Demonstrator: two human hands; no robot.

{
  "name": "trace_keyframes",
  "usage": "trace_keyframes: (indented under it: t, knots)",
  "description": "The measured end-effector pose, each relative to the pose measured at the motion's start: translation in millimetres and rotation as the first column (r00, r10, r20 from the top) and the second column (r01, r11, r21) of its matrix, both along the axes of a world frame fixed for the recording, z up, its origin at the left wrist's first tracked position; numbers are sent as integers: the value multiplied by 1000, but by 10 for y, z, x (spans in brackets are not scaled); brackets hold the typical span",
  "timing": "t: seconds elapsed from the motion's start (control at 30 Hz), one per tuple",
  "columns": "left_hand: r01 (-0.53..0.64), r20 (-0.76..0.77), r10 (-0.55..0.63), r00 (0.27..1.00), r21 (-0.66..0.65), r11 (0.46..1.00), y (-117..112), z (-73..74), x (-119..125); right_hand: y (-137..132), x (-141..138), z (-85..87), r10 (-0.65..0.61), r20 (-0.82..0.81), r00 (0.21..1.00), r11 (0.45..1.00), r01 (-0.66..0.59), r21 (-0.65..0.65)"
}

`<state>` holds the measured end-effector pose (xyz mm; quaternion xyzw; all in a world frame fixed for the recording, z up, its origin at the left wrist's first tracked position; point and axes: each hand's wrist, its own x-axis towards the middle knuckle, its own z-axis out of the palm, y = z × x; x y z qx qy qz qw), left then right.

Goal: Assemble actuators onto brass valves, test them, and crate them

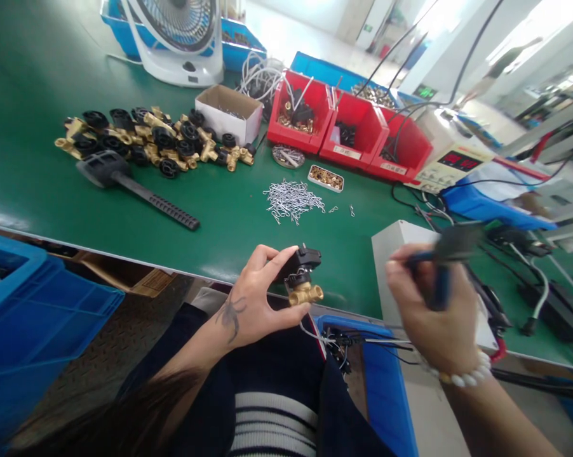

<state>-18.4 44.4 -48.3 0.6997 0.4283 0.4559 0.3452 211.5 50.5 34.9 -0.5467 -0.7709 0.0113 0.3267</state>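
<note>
My left hand (260, 289) is closed around a brass valve (305, 293) with a black plastic body (307, 257) on top, gripping it between thumb and fingers near the bench's front edge. To the right, my right hand (434, 311) is raised and closed on what look like pliers (443, 282), with dark blue handles and a dark head. Motion blurs this tool, so its jaws are unclear. Beyond my left hand, a pile of small silver cotter clips (291, 200) lies on the green bench (229, 235).
Brass valves with black caps (162, 136) are heaped at the back left, behind a black mallet (143, 190). Red bins (348, 153), a white carton (229, 114), a fan (182, 63) and a display unit (453, 152) line the back. A grey box (389, 254) stands by my right hand.
</note>
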Motion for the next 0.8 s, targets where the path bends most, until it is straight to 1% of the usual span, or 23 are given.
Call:
trace_keyframes:
  t: [0.03, 0.07, 0.1, 0.13, 0.17, 0.2, 0.23, 0.27, 0.3, 0.33, 0.37, 0.4, 0.43, 0.47, 0.5, 0.57, 0.63, 0.7, 0.73, 0.8]
  knots:
    - [2, -8, -2, 1000, -8, 1000, 0, 0, 0, 7, 3, -12, 82, 94, 992, 991, -71, -111]
    - [3, -16, -4, 1000, -17, 1000, -1, 0, 1, 12, 5, -17, 172, 190, 967, 965, -127, -230]
    - [3, -18, -3, 1000, -21, 1000, -2, -1, 2, 14, 8, -14, 230, 256, 939, 940, -146, -309]
    - [2, -14, -2, 1000, -19, 1000, -2, -2, 4, 12, 11, -2, 234, 280, 931, 939, -141, -315]
    - [-1, -8, 1, 1000, -12, 1000, -2, -5, 7, 6, 12, 13, 184, 262, 948, 960, -116, -254]
    - [-4, 0, 4, 1000, -1, 1000, -2, -8, 10, -4, 12, 27, 108, 204, 973, 985, -77, -154]
    - [-9, 8, 8, 1000, 12, 1000, 0, -9, 12, -14, 10, 35, 35, 130, 991, 998, -28, -57]
    - [-10, 9, 10, 1000, 20, 1000, 3, -7, 12, -23, 6, 35, -7, 76, 997, 1000, 8, -6]
    - [-9, 2, 8, 1000, 20, 1000, 6, -2, 11, -28, 1, 28, -13, 70, 997, 1000, 14, -17]
    - [-4, -9, 4, 1000, 11, 1000, 9, 7, 9, -30, -5, 15, 13, 110, 994, 996, -4, -89]
    - [-1, -17, 1, 1000, -1, 1000, 11, 18, 6, -27, -11, 2, 65, 175, 982, 979, -29, -200]
    - [4, -22, -5, 1000, -15, 1000, 10, 29, 5, -21, -17, -8, 128, 237, 963, 948, -49, -314]
    - [10, -21, -11, 1000, -29, 1000, 7, 40, 7, -14, -23, -10, 173, 270, 947, 917, -55, -395]
    - [13, -11, -14, 1000, -40, 999, 1, 47, 11, -7, -31, -4, 183, 262, 948, 903, -56, -427]
    - [9, 9, -8, 1000, -45, 999, -8, 52, 20, -2, -41, 6, 169, 213, 963, 903, -65, -424]
    - [-14, 51, 16, 999, -44, 999, -27, 51, 46, 3, -72, 24, 174, 55, 983, 898, -135, -419]
    - [-47, 56, 48, 997, -13, 999, -42, 46, 73, 8, -116, 10, 264, -79, 961, 836, -269, -479]
    - [-63, 34, 62, 997, 34, 997, -47, 48, 91, 23, -156, -46, 356, -130, 925, 769, -369, -522]
    - [-63, 24, 62, 998, 49, 997, -45, 53, 96, 36, -169, -83, 386, -133, 913, 753, -395, -527]
    - [-58, 24, 57, 998, 57, 997, -41, 72, 100, 69, -175, -151, 414, -126, 901, 752, -417, -510]
